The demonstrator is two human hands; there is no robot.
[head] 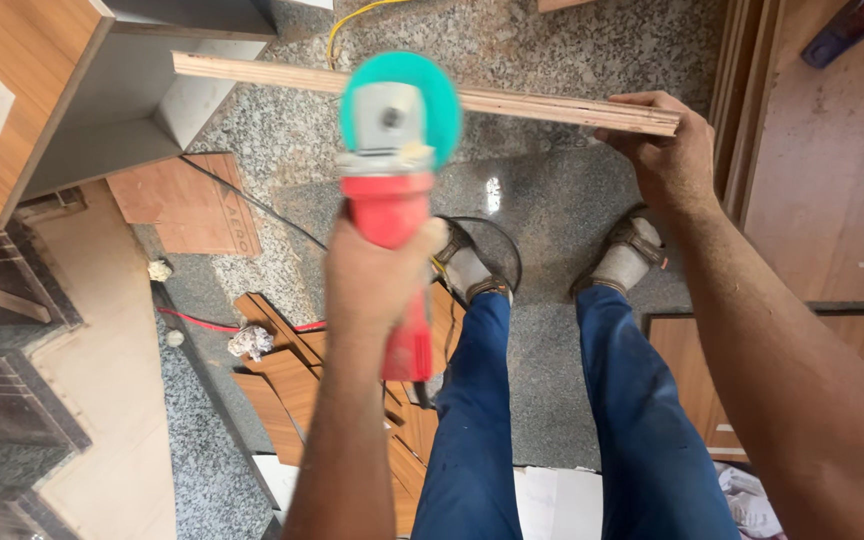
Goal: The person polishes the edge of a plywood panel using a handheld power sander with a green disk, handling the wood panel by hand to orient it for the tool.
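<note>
Grinder (389, 180) disc blurred, gripped by left hand (372, 275) | right hand (667, 160) grips plywood strip (512, 102) end, fingertips hidden

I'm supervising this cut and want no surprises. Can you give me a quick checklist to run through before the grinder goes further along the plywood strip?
1. Left hand grips the red grinder body: ok.
2. Right hand holds the end of the plywood strip: ok, but the strip is hand-held, with no clamp visible: not ok.
3. Green disc sits at the strip's edge: ok; whether it spins or touches, cannot tell, as it is blurred.
4. Feet in open sandals directly below the work: not ok.
5. Gloves on the hands: not ok, both are bare.
6. Black cable and wood offcuts lie on the floor by the feet: not ok.
</note>
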